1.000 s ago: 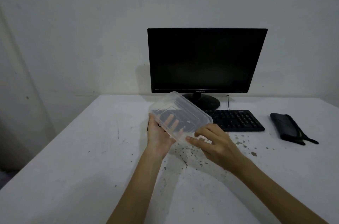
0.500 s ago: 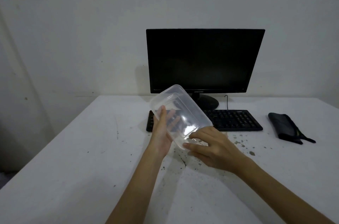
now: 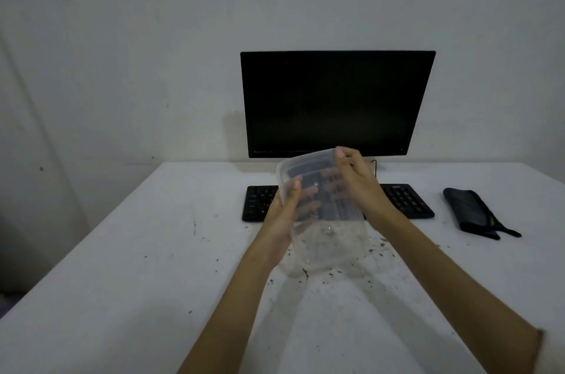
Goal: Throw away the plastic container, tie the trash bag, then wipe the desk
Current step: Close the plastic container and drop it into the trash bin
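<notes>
We are showing two bare forearms and bare hands, wearing a pale sleeve cuff [image 3: 550, 352] at our right elbow.

Clear rect. plastic container [image 3: 324, 220]: smooth, glossy. White desk top [image 3: 122, 266]: matt, speckled w/ grit. Black folded cloth [image 3: 470, 214]: matt.

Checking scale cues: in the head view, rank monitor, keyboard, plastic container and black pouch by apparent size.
1. Monitor
2. Keyboard and plastic container: unsure, since the container is nearer the camera and hides the keyboard's middle
3. Black pouch
</notes>
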